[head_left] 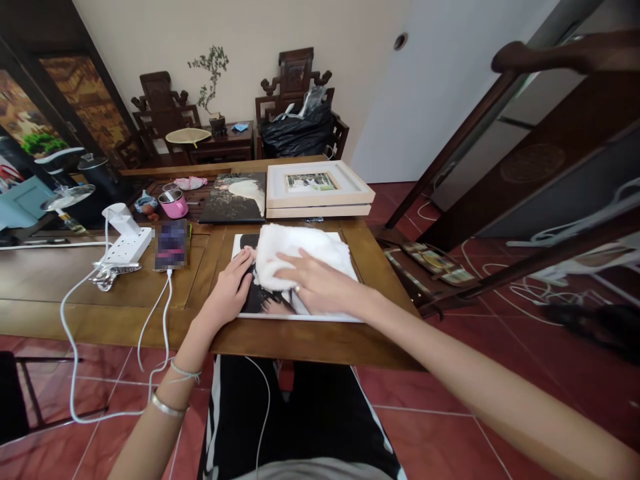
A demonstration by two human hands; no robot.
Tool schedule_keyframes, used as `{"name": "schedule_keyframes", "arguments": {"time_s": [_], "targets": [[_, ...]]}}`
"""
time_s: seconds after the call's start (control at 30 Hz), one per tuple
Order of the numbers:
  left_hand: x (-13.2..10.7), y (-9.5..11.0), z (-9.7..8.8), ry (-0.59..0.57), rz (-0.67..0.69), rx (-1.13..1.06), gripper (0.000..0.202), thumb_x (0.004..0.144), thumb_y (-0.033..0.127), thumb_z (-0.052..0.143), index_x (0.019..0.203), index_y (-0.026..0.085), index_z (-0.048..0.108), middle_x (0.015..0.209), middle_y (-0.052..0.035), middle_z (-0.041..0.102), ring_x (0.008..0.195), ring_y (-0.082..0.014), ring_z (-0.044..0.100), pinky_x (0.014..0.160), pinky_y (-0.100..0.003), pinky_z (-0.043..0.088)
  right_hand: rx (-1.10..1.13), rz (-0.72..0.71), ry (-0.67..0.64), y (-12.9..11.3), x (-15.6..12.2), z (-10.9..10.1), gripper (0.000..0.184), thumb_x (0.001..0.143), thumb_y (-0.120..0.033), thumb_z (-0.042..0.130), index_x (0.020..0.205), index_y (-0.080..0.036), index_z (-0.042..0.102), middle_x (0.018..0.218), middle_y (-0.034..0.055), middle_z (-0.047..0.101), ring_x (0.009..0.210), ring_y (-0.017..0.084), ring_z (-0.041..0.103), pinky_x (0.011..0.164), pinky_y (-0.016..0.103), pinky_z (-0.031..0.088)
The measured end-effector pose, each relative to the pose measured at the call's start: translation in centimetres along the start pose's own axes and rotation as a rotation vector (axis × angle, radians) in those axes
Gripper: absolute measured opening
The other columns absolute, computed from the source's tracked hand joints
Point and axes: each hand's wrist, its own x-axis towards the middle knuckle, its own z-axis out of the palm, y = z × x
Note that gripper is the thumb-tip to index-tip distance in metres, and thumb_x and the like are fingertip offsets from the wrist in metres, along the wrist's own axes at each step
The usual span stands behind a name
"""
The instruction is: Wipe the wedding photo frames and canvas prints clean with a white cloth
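Note:
A photo panel [260,303] with white edges lies flat on the wooden table in front of me. It shows a dark picture with part of a figure in it. My left hand [235,283] rests on the panel's left side, fingers stretched out and lying flat. A folded white fluffy cloth [325,250] covers much of the panel's upper and right part. Over the cloth is my right hand [313,280], its fingers pressing into the cloth and holding it against the panel. The picture beneath the cloth is hidden.
Behind the panel lie another dark photo panel [235,198] and stacked light wooden frames [320,190]. To the left are a phone [171,245] on a charging cable, a white power strip [125,247] and a pink cup [173,204]. A dark wooden chair [530,133] stands at right.

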Motion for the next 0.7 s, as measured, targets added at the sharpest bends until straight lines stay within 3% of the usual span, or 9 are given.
{"name": "schedule_keyframes", "arguments": {"time_s": [0.17,0.23,0.3,0.47,0.7], "targets": [[-0.1,0.1,0.0,0.009,-0.006,-0.017,0.044,0.095,0.025,0.035,0.136,0.014,0.046,0.149,-0.0114,0.037,0.140,-0.0220,0.030,0.116,-0.044,0.024,0.068,0.025,0.057,3.9,4.7,-1.0,0.045,0.072,-0.001,0.039,0.106,-0.017,0.063,0.106,0.0082,0.069,0.101,0.026,0.061,0.093,0.042,0.040],[-0.1,0.1,0.0,0.006,-0.008,-0.018,0.045,0.095,0.025,0.035,0.137,0.013,0.046,0.149,-0.0125,0.037,0.140,-0.0220,0.030,0.117,-0.043,0.024,0.088,0.026,0.073,4.3,5.3,-1.2,0.039,0.074,-0.002,0.039,0.100,-0.017,0.064,0.095,0.0068,0.071,0.092,0.024,0.063,0.088,0.039,0.042],[0.0,0.1,0.0,0.006,-0.010,-0.017,0.045,0.095,0.025,0.035,0.137,0.012,0.045,0.149,-0.0129,0.037,0.140,-0.0222,0.030,0.117,-0.043,0.024,0.065,0.023,0.073,4.0,5.1,-1.1,0.041,0.073,-0.001,0.039,0.102,-0.016,0.063,0.094,0.0076,0.071,0.098,0.026,0.062,0.091,0.042,0.041],[0.0,0.0,0.2,0.021,0.011,-0.024,0.045,0.094,0.023,0.035,0.137,0.013,0.045,0.149,-0.0128,0.038,0.140,-0.0216,0.031,0.116,-0.043,0.025,-0.040,0.026,0.034,0.3,1.4,0.3,0.055,0.069,0.003,0.038,0.117,-0.013,0.059,0.133,0.0172,0.055,0.135,0.031,0.035,0.107,0.058,0.026],[-0.2,0.1,0.2,0.024,-0.004,-0.021,0.045,0.094,0.023,0.035,0.138,0.015,0.044,0.150,-0.0111,0.037,0.140,-0.0218,0.032,0.116,-0.045,0.026,0.023,-0.091,-0.045,-6.2,-6.0,1.6,0.060,0.059,0.002,0.041,0.111,-0.016,0.064,0.148,0.0128,0.039,0.141,0.031,0.019,0.112,0.063,0.014]]}}
